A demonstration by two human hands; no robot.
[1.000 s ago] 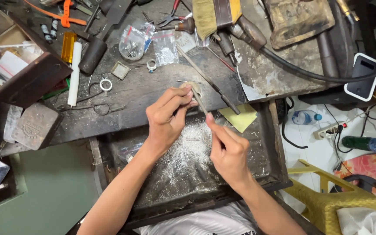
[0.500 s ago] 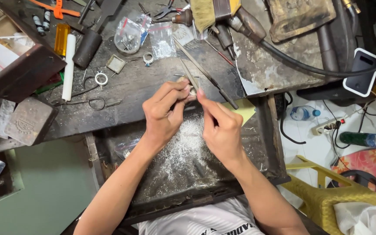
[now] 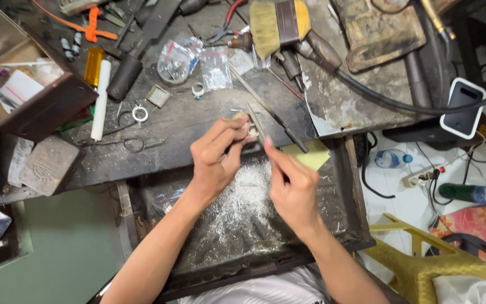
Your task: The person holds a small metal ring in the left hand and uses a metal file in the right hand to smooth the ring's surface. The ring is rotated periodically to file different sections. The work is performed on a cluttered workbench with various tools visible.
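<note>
My left hand [image 3: 216, 160] pinches a small silver piece [image 3: 251, 130] at the edge of the dark workbench [image 3: 187, 124]. My right hand [image 3: 292, 186] grips a thin metal file [image 3: 256, 121], whose tip rests against that piece. Both hands hover over a dark drawer tray [image 3: 344, 202] covered with silver filings [image 3: 237, 208]. What kind of piece the fingers hold is too small to tell.
Small plastic bags [image 3: 215, 67], silver rings [image 3: 140, 114], a white tube [image 3: 100, 101], a brush [image 3: 277, 22], a black hose [image 3: 378, 95] and pliers litter the bench. An open wooden box [image 3: 40, 107] sits at left, a yellow stool [image 3: 423, 264] at lower right.
My right hand has moved up and left toward the left hand, bringing the file onto the small piece. The view has shifted slightly.
</note>
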